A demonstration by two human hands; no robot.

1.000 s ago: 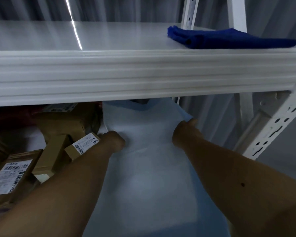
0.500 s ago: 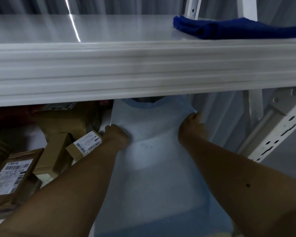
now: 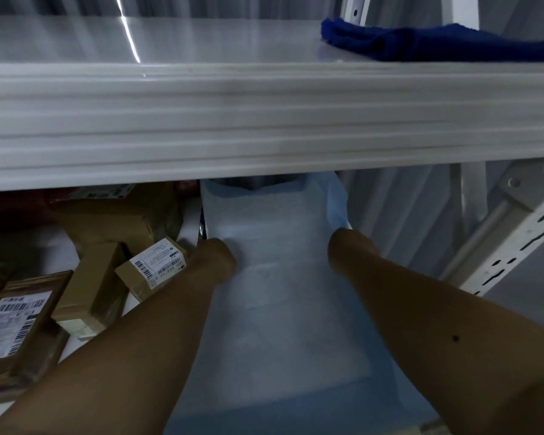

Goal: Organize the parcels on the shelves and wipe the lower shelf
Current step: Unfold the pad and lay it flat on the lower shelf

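Note:
A large soft pale blue parcel [image 3: 274,277] lies on the right part of the lower shelf, its far end tucked under the upper shelf [image 3: 233,120]. My left hand [image 3: 215,255] grips its left edge and my right hand [image 3: 349,249] grips its right edge; the fingers of both are hidden around the sides. A folded dark blue cloth [image 3: 437,42] lies on the upper shelf at the right. Several brown cardboard parcels [image 3: 101,277] with white labels lie jumbled on the lower shelf to the left.
The upper shelf's thick white front beam crosses the whole view above my hands. A white perforated upright and brace [image 3: 515,233] stand at the right. A small labelled box [image 3: 154,265] touches my left wrist. Grey curtain hangs behind.
Both hands have moved the pale blue parcel slightly further in under the upper shelf. The cardboard parcels and the cloth stay where they were.

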